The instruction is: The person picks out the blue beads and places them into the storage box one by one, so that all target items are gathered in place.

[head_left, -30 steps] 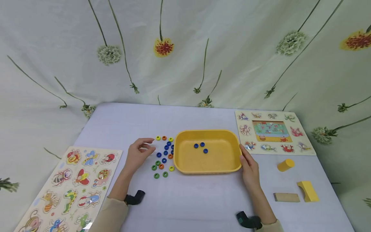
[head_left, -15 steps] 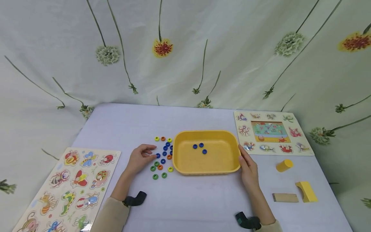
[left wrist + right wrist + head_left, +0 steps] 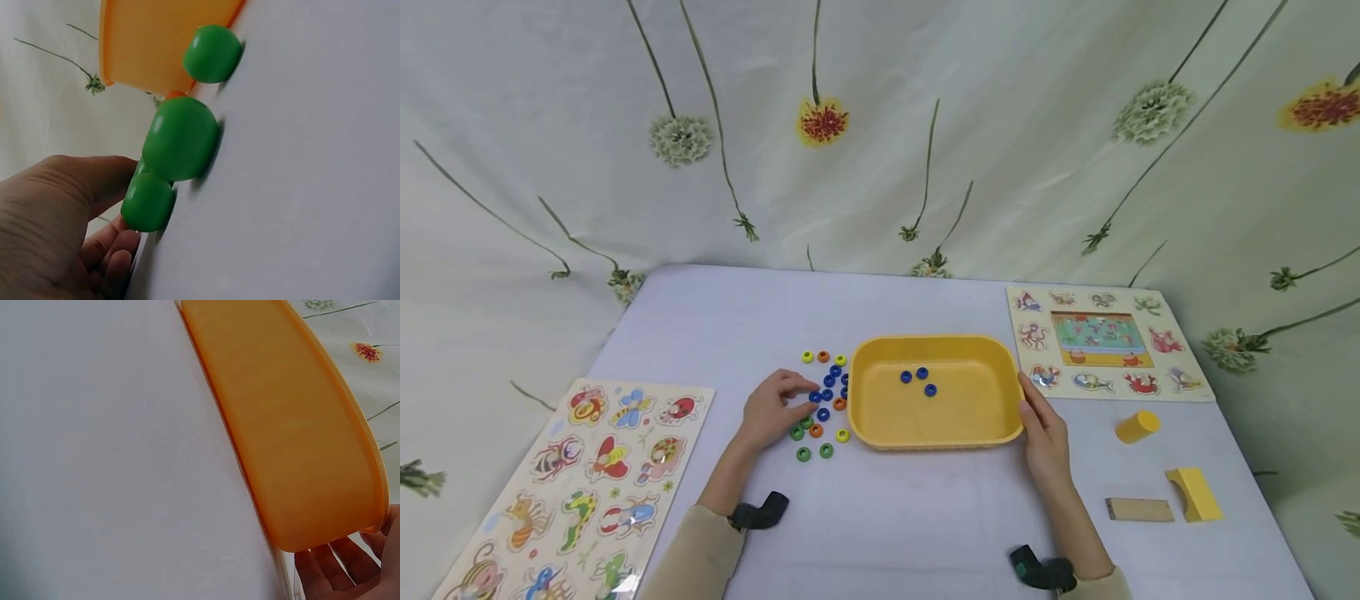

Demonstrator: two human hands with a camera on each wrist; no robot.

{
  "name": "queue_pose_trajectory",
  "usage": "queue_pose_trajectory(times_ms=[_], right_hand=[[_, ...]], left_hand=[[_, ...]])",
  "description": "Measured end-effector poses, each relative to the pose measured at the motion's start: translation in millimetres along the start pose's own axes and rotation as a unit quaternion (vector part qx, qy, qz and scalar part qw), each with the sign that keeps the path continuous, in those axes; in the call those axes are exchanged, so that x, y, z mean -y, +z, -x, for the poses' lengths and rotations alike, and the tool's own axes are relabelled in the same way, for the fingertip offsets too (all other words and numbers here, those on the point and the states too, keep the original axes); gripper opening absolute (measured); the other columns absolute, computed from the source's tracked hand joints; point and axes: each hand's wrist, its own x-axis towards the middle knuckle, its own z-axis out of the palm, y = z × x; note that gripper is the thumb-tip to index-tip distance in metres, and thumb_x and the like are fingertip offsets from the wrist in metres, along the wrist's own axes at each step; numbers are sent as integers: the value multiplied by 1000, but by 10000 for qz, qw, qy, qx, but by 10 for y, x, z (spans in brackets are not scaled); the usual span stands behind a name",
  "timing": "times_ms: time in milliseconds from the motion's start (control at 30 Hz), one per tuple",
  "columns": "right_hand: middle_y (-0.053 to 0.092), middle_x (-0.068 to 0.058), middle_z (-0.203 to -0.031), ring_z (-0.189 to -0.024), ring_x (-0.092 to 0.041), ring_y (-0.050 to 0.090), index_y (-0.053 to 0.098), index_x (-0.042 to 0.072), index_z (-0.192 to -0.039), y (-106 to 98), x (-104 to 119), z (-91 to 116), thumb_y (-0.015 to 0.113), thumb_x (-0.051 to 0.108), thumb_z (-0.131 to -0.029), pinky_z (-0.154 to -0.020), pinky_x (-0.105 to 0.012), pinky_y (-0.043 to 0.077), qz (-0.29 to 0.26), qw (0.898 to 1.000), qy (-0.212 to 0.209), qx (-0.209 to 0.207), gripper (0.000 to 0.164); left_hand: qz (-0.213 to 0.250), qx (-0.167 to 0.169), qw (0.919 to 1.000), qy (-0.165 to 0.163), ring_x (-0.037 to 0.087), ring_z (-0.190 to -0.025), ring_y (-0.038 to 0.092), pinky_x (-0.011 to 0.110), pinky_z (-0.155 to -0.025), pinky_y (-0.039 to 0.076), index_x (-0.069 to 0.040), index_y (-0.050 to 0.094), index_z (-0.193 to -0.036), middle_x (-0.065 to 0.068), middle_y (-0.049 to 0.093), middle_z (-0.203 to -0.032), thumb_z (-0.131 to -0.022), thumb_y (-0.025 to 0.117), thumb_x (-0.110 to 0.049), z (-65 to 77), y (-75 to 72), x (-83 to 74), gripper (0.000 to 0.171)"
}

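In the head view my left hand [image 3: 772, 408] is at the left side of a loose group of coloured beads, pinching a blue bead [image 3: 815, 397] between thumb and index finger. Several green beads [image 3: 181, 137] stand close in front of that hand in the left wrist view, hiding its fingertips. A yellow tray [image 3: 936, 427] lies right of the group, with 3 blue beads [image 3: 930, 390] inside. My right hand [image 3: 1045, 433] holds the tray's right end, its fingers [image 3: 334, 565] against the outer wall.
A sea-animal puzzle board [image 3: 1036, 317] lies at the back right, an insect puzzle board [image 3: 688, 408] at the left. Right of my right hand are a yellow cylinder [image 3: 1137, 427], a plain wooden block [image 3: 1140, 510] and a yellow arched block [image 3: 1197, 495].
My left hand has moved right to the blue bead and taken it between thumb and index finger, shifting it slightly. The right hand keeps its hold on the tray.
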Motion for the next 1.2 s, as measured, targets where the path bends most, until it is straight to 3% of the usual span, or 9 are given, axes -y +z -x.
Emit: queue_pose_trajectory(times_ms=[100,233,333,400,500,600,767,933,1200], right_hand=[[38,5,-139,-128,-7,32,41,20,-133,-11,-12,6,39,19,-95,-94,-8,30,-62,10000,-5,48,38],[37,9,-138,-128,-4,31,40,25,-133,-16,-48,13,38,26,-95,-95,-9,29,38,9999,-144,59,38],[37,10,-138,-127,-4,32,40,27,-133,-15,-75,5,37,30,-95,-95,-9,30,198,9994,-290,16,38],[37,8,-138,-127,-5,32,40,27,-133,-14,-76,-7,37,29,-95,-95,-9,30,220,9992,-318,2,38],[37,8,-138,-127,-5,32,40,25,-133,-14,-33,-17,37,26,-95,-95,-9,30,130,9996,-240,23,38],[38,7,-138,-127,-5,32,41,23,-133,-13,34,-3,38,23,-95,-94,-9,30,-50,9999,-145,71,38],[36,3,-140,-129,-9,31,39,15,-134,13,189,46,37,15,-95,-94,-8,29,-85,9999,-53,136,39],[37,3,-139,-128,-7,31,39,13,-134,29,266,57,36,14,-95,-94,-7,29,75,9999,21,64,39],[38,2,-138,-128,-8,32,40,12,-133,24,270,58,37,12,-95,-94,-7,29,74,9999,103,-38,38]], left_hand=[[-47,-57,9999,-101,14,-83,46,28,-71,41,-25,66,-97,-4,53,-94,-75,68,-29,-7,11,-39,23],[677,-83,9969,-391,16,-79,50,25,-68,45,-21,64,-101,-1,55,-90,-77,67,-26,-17,-15,-197,25],[1416,64,9894,-308,16,-77,55,22,-67,49,-16,63,-102,2,58,-88,-76,68,-20,-44,-63,-506,26],[1706,290,9849,-79,16,-77,56,20,-66,50,-14,63,-101,3,59,-87,-76,69,-17,-78,-73,-775,26],[1695,680,9828,284,13,-76,57,21,-64,50,-13,64,-97,2,61,-87,-74,70,-14,-158,11,-1129,24],[1471,1003,9831,431,11,-71,57,21,-60,49,-11,66,-94,1,63,-83,-73,71,-12,-248,198,-1338,22],[1098,1194,9867,69,10,-64,55,20,-56,46,-10,67,-88,0,62,-73,-70,70,-7,-364,527,-1415,18],[671,1304,9888,-284,11,-68,54,20,-59,45,-12,67,-86,-1,60,-76,-71,68,-7,-424,696,-1419,16],[80,1486,9883,338,13,-73,52,29,-75,46,-6,67,-90,2,62,-79,-72,65,-4,-460,786,-1509,19]])
